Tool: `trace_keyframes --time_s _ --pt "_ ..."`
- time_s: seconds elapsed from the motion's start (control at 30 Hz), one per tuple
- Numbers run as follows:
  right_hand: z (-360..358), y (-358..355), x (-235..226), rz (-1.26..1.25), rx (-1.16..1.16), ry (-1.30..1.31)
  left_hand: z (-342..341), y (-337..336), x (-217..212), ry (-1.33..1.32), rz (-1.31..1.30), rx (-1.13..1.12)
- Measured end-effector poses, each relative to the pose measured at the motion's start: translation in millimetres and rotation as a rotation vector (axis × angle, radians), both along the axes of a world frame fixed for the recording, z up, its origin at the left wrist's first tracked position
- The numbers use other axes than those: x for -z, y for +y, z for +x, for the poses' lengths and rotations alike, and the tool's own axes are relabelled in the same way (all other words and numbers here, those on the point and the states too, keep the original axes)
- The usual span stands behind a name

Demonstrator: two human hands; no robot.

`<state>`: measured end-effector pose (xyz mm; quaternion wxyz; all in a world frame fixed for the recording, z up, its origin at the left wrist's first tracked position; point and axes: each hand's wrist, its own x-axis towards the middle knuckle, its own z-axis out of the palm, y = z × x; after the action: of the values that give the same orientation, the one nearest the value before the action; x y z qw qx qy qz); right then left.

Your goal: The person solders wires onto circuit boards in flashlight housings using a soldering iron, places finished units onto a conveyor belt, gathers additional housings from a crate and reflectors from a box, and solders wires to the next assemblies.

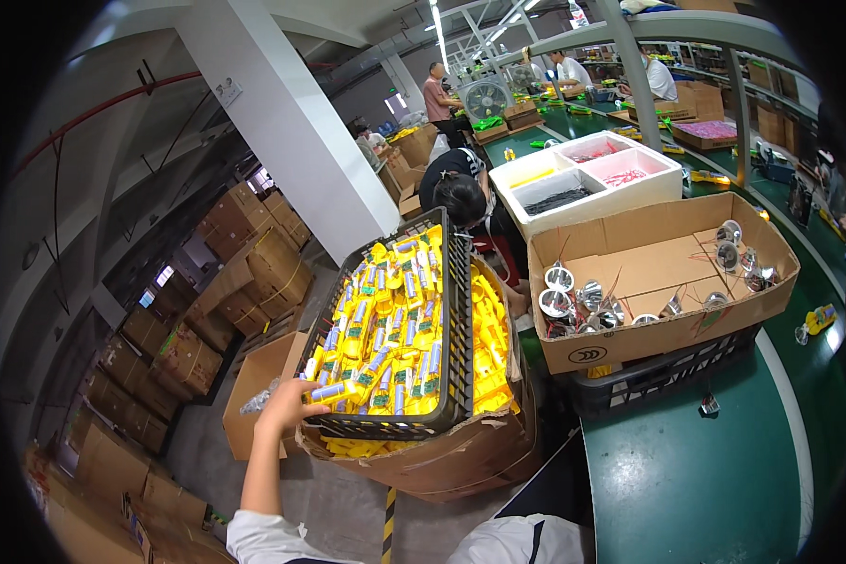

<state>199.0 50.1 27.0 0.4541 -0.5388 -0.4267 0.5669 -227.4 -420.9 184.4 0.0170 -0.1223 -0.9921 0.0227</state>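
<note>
My left hand (289,406) reaches to the near left corner of a black plastic crate (461,362). Its thumb and fingers close on the end of a yellow plastic housing (332,392). Many similar yellow housings (385,324) with blue-violet cylindrical cells and green circuit boards fill the crate. The crate rests tilted on a large cardboard box (442,475) holding more yellow plastic parts (491,352). My right hand is out of view; white cloth (522,542) shows at the lower edge.
On the green bench (672,461) at right, a cardboard box (630,352) of silver reflectors with wires sits on a black crate. Behind it stands a white foam box (620,202) of sorted wires. A person (456,188) bends beyond my crate. A pillar (291,122) and stacked cartons (254,273) are left.
</note>
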Motion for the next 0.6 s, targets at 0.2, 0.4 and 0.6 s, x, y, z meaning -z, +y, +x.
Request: trace_keyframes --time_s 0.2,0.4,0.6 --pt "-3.7 -1.0 -2.4 0.054 0.061 -0.063 60.9 85.4 3.7 0.323 0.264 0.084" --pt "5.5 -13.2 -5.8 0.130 0.350 -0.282 107.6 244.8 71.0 -0.101 0.417 0.726" --pt "20.7 -13.4 -3.9 0.491 0.534 -0.218 193.8 400.9 145.7 -0.317 0.533 0.957"
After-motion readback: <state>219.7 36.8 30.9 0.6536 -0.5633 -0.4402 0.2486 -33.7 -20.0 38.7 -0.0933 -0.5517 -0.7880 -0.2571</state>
